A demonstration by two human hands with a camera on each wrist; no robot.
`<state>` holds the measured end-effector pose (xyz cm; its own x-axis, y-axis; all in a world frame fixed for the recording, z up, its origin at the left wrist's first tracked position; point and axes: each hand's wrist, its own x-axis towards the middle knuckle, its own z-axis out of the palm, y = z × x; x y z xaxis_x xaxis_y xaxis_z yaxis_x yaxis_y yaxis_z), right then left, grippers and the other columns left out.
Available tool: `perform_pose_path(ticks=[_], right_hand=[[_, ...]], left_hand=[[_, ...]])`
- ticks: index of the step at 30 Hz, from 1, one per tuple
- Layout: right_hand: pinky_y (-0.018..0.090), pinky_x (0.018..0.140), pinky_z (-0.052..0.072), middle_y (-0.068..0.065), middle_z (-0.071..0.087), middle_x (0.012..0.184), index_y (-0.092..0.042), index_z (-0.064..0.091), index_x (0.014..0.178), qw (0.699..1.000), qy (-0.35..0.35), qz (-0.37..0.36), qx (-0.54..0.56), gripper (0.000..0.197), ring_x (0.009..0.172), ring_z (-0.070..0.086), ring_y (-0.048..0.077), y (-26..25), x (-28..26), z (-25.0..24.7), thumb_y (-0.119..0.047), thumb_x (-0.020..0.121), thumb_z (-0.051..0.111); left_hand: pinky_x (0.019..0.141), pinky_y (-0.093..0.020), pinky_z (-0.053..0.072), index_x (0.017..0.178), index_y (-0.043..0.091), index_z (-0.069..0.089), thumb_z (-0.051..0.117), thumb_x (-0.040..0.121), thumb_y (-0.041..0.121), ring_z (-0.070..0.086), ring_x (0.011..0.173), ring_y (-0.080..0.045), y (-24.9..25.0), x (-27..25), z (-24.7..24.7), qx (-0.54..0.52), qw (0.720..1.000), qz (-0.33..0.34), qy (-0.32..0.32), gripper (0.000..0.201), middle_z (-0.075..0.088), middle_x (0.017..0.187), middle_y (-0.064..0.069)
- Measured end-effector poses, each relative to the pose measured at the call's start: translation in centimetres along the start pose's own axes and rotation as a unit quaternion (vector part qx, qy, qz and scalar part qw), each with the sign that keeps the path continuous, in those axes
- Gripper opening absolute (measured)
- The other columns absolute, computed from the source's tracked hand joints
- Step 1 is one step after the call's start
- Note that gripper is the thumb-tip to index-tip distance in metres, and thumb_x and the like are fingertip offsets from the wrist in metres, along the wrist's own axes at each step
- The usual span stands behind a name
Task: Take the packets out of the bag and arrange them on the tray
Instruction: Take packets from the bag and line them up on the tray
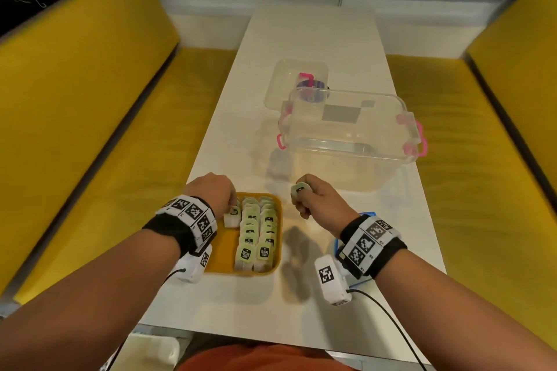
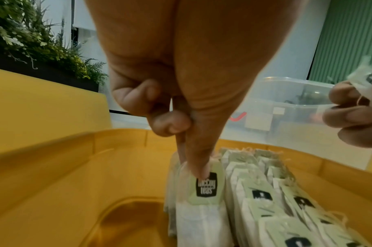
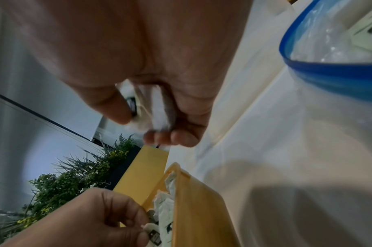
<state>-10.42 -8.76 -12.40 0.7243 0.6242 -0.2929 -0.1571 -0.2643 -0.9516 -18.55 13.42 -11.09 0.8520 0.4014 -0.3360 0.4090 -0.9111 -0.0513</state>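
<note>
Left hand point(image 1: 215, 193) pinches a packet point(image 1: 232, 215) in the tray point(image 1: 221, 250); right hand point(image 1: 316, 199) grips another point(image 1: 298, 190).

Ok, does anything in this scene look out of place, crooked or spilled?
Nothing stands out. The tea bags sit in two neat rows in the yellow tray; the left hand is setting another tea bag beside them to start a third row, and the right hand holds more tea bags above the table.
</note>
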Motion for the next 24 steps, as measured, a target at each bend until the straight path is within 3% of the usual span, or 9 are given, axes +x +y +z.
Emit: perform_pose_path(ticks=[1,3,6,10,13,16,20,24], right_hand=[[0.037,0.061,0.047,0.027,0.058,0.081,-0.013,0.056,0.084,1.000,-0.005,-0.013,-0.022,0.006,0.068,0.056,0.026,0.3,0.1,0.0,-0.018,0.084,0.059],[0.036,0.065,0.056,0.024,0.065,0.092,-0.011,0.061,0.089,0.998,-0.008,-0.041,-0.044,0.004,0.077,0.064,0.026,0.8,0.3,0.2,-0.013,0.091,0.064],[0.035,0.062,0.059,0.015,0.064,0.088,-0.006,0.064,0.094,0.999,0.000,-0.049,-0.021,0.003,0.076,0.065,0.025,0.8,0.3,0.6,-0.009,0.092,0.064],[0.034,0.062,0.060,0.018,0.065,0.086,-0.001,0.064,0.094,0.999,-0.008,-0.048,0.019,0.004,0.072,0.067,0.020,0.3,0.4,1.5,-0.004,0.091,0.065],[0.037,0.068,0.060,0.017,0.067,0.082,-0.004,0.066,0.088,0.998,-0.003,-0.067,-0.002,0.002,0.071,0.066,0.021,0.0,0.9,2.3,-0.004,0.089,0.068],[0.035,0.063,0.059,0.018,0.069,0.080,-0.004,0.068,0.086,0.997,-0.011,-0.076,-0.029,0.010,0.069,0.066,0.022,-0.6,1.0,3.0,-0.014,0.088,0.072],[0.038,0.069,0.061,0.013,0.072,0.080,-0.010,0.071,0.083,0.992,-0.025,-0.103,-0.064,0.009,0.068,0.069,0.020,-1.4,0.8,3.7,-0.018,0.086,0.073],[0.022,0.062,0.054,0.011,0.073,0.078,-0.010,0.071,0.080,0.984,-0.021,-0.111,-0.137,0.009,0.061,0.065,0.011,-1.5,0.7,3.8,-0.017,0.083,0.076]], left_hand=[[0.064,-0.026,0.049,0.074,0.032,0.069,0.070,0.083,0.023,0.065,0.081,-0.016,0.0,0.0,0.1,0.001,1.000,0.001,0.000,0.013,0.070,0.090,0.006],[0.065,-0.027,0.050,0.071,0.033,0.065,0.071,0.082,0.023,0.065,0.080,-0.017,0.1,0.1,0.2,-0.003,1.000,0.002,0.004,0.016,0.070,0.090,0.005],[0.068,-0.028,0.052,0.083,0.032,0.070,0.070,0.083,0.025,0.065,0.083,-0.018,0.2,-0.2,0.0,-0.007,1.000,0.001,0.023,0.007,0.070,0.094,0.004],[0.069,-0.027,0.049,0.096,0.031,0.070,0.065,0.087,0.035,0.063,0.088,-0.016,-0.2,-1.1,-0.7,-0.025,0.997,0.021,0.064,0.010,0.069,0.098,0.006],[0.067,-0.022,0.041,0.094,0.033,0.069,0.062,0.088,0.047,0.058,0.081,-0.003,-0.4,-2.2,-2.0,-0.127,0.984,0.073,0.102,0.017,0.068,0.091,0.015],[0.064,-0.011,0.032,0.097,0.037,0.067,0.063,0.086,0.051,0.051,0.072,0.013,0.5,-3.7,-3.6,-0.238,0.950,0.158,0.127,0.019,0.065,0.088,0.020],[0.063,-0.009,0.028,0.102,0.035,0.068,0.065,0.087,0.043,0.046,0.067,0.013,1.1,-4.4,-3.8,-0.203,0.946,0.204,0.147,0.017,0.066,0.092,0.017],[0.059,-0.007,0.030,0.095,0.029,0.069,0.066,0.089,0.032,0.049,0.073,0.016,0.6,-4.8,-3.8,-0.243,0.936,0.187,0.172,0.008,0.063,0.083,0.018]])
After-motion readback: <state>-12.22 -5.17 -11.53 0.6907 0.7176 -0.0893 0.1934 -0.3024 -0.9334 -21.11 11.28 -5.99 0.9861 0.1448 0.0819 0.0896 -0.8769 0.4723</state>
